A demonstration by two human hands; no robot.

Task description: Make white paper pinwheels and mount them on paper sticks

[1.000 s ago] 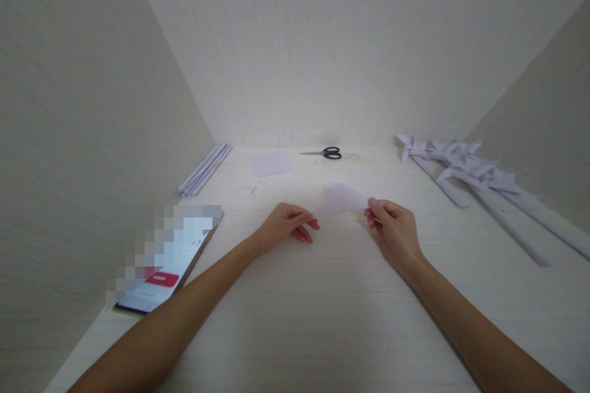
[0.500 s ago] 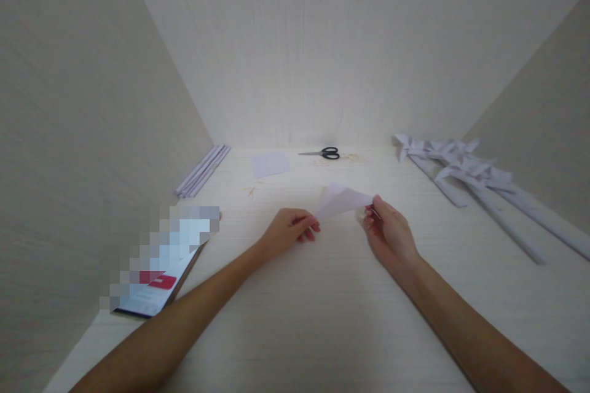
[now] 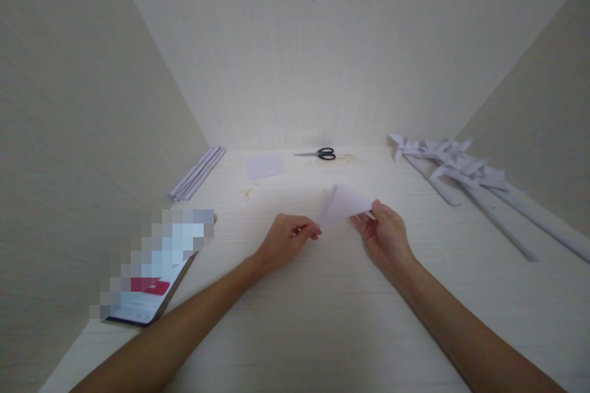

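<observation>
Both hands pinch a folded paper sheet (image 3: 346, 202), left hand (image 3: 286, 238) at its near-left corner, right hand (image 3: 382, 234) at its right corner, mid-fold, so the edges need aligning before creasing.

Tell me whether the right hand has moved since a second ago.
Yes. The right hand, pinching the paper, has shifted left toward the left hand, judged against the scissors.

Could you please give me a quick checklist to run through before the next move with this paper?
1. Left hand pinches the folded paper at its near left corner: ok.
2. Right hand grips its right edge: ok.
3. Paper lifted off the table: ok.
4. Edges aligned along the fold: cannot tell.
5. Scissors lie apart, at the back: ok.
6. Phone clear of both arms: ok.
</observation>
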